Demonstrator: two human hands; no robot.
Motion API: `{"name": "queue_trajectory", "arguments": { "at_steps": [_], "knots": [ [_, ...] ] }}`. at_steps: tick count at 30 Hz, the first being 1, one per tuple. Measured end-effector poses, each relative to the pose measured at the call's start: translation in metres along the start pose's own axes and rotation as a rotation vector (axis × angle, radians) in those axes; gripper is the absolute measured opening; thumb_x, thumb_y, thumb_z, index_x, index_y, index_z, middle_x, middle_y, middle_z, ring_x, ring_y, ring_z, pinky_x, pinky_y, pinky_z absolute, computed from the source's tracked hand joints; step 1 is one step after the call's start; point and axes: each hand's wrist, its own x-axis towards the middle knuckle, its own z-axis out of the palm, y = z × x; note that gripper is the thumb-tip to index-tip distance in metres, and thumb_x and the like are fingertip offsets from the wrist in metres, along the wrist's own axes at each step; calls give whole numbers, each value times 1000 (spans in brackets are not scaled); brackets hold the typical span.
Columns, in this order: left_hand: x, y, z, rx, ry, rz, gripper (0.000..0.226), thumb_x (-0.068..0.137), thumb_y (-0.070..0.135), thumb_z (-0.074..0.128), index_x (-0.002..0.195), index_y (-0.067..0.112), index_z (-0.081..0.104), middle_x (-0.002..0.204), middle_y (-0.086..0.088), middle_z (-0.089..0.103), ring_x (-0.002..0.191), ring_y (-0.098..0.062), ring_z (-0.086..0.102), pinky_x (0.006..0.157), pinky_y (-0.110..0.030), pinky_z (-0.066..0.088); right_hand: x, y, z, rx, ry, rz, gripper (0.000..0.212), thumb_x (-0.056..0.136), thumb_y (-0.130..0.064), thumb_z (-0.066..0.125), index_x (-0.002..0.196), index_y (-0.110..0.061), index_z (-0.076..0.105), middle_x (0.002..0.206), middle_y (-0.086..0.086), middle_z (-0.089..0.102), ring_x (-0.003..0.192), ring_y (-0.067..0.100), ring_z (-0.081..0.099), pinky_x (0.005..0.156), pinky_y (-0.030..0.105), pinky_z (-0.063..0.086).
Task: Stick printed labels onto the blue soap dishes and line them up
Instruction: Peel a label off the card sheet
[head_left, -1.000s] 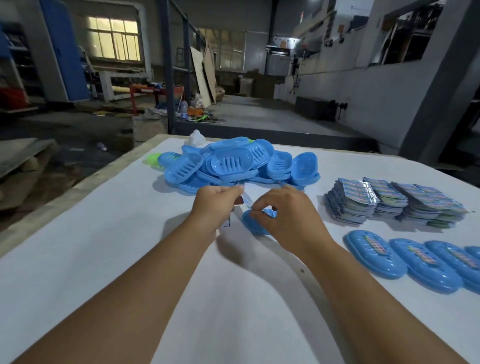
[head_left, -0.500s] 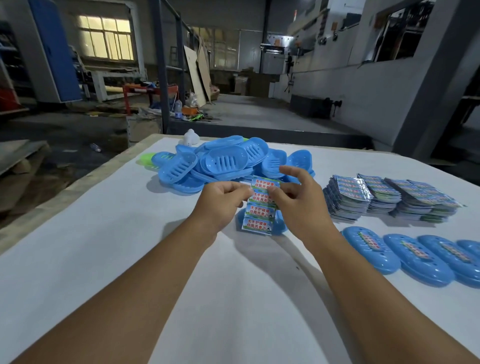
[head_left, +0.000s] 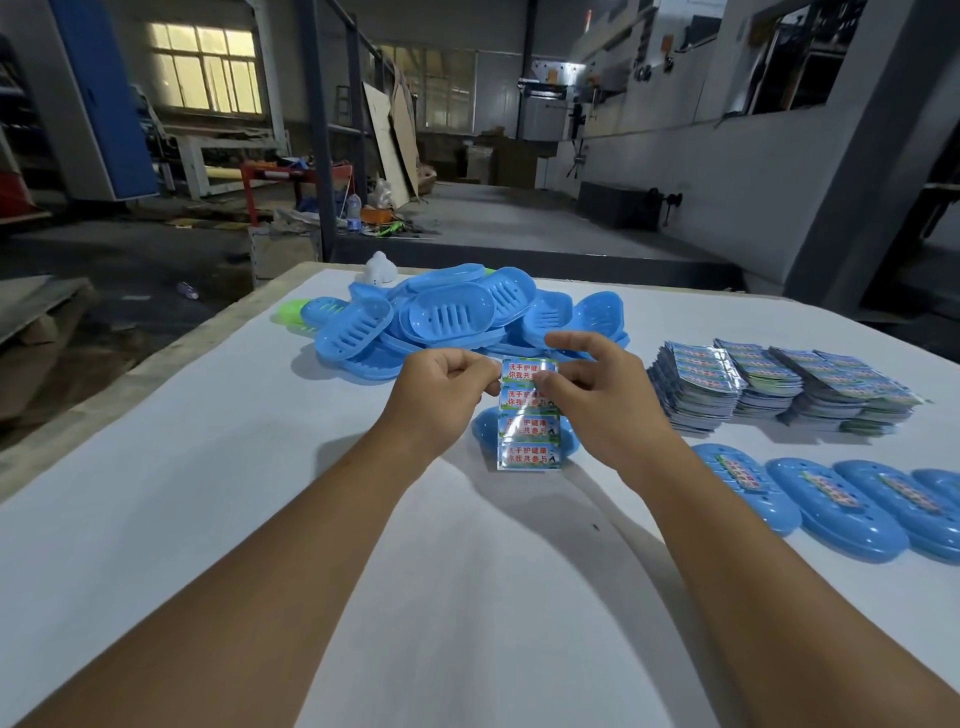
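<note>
Your left hand & right hand pinch the label strip – above an overturned soap dish. Labelled dishes sit in a row at right, unlabelled pile behind.

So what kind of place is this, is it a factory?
Probably a factory or workshop floor. A big grey machine stands at the back on a bare concrete floor, and the white table holds a heap of blue soap dishes and stacks of printed labels waiting to be stuck on.
</note>
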Motion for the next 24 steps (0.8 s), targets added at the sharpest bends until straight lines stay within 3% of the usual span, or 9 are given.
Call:
{"name": "queue_trajectory", "arguments": {
  "at_steps": [2, 6, 11, 16, 19, 22, 24],
  "knots": [
    [-1, 0, 1, 17, -11, 29, 21, 93, 24, 64, 76, 17, 75, 67, 15, 71, 60, 9, 60, 54, -6, 43, 1, 1, -1, -2, -5, 8, 30, 96, -16, 67, 120, -30, 57, 80, -10, 77, 79, -2, 72, 56, 13, 54],
    [0, 0, 1, 17, -25, 41, 21, 94, 22, 63, 77, 15, 74, 66, 15, 70, 60, 8, 59, 55, -5, 43, 2, 2, 1, -36, 20, 37, 30, 94, -21, 71, 119, -31, 57, 82, -11, 76, 80, 1, 73, 61, 19, 58],
    [-3, 0, 3, 19, -89, 59, 19, 95, 24, 64, 83, 14, 76, 72, 12, 73, 65, 7, 61, 53, -7, 43, 2, 7, 1, -263, 135, -35, 19, 82, -37, 80, 88, -27, 66, 86, -8, 65, 66, 8, 56, 62, 24, 45],
    [-7, 0, 3, 13, -119, 95, 15, 96, 19, 65, 87, 14, 76, 77, 7, 76, 74, 1, 69, 66, -12, 51, -2, 2, 1, -222, -37, -47, 18, 86, -46, 73, 81, -30, 80, 76, -13, 75, 72, 1, 68, 66, 24, 50],
    [-8, -1, 5, 15, -113, 85, 14, 96, 16, 64, 91, 10, 75, 85, -1, 77, 87, -16, 73, 80, -29, 59, -3, 1, 2, -225, -60, -44, 14, 88, -40, 71, 81, -32, 81, 76, -12, 76, 73, 1, 69, 66, 24, 52],
    [-8, -2, 8, 37, -99, 93, 14, 96, 17, 65, 89, 9, 74, 85, -4, 76, 87, -22, 72, 81, -33, 59, -1, 3, 5, -242, -21, -13, 21, 88, -30, 66, 77, -19, 79, 68, -2, 72, 63, 4, 57, 62, 28, 48],
    [-6, -4, 8, 79, -71, 89, 16, 96, 22, 64, 84, 15, 72, 80, 1, 75, 78, -12, 70, 70, -22, 58, 0, 4, 5, -257, 0, 13, 27, 88, -26, 62, 78, -2, 72, 63, 6, 60, 62, 10, 47, 61, 31, 42]
  ]
}}
